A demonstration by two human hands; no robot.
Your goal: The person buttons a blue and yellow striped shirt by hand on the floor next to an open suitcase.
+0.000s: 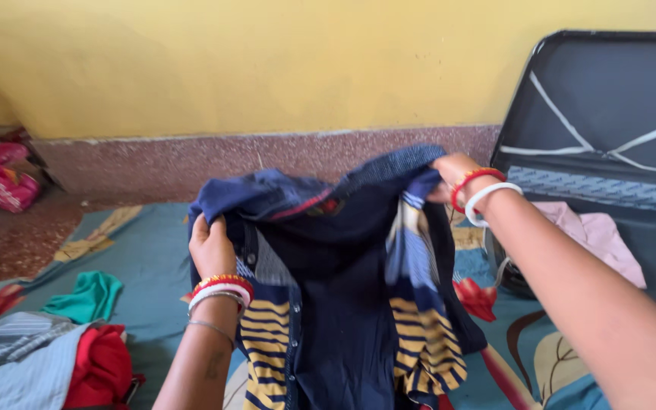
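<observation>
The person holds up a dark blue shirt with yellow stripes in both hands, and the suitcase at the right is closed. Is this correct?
Not quite. The head view shows the suitcase open, its lid raised and a pink garment lying inside. The rest holds: the left hand and the right hand both hold up the dark blue shirt with yellow stripes.

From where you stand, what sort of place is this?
Probably a room in a home, with packing under way: an open suitcase stands by a yellow wall, loose clothes lie on a printed floor sheet, and both hands hold up a navy striped shirt.
</observation>
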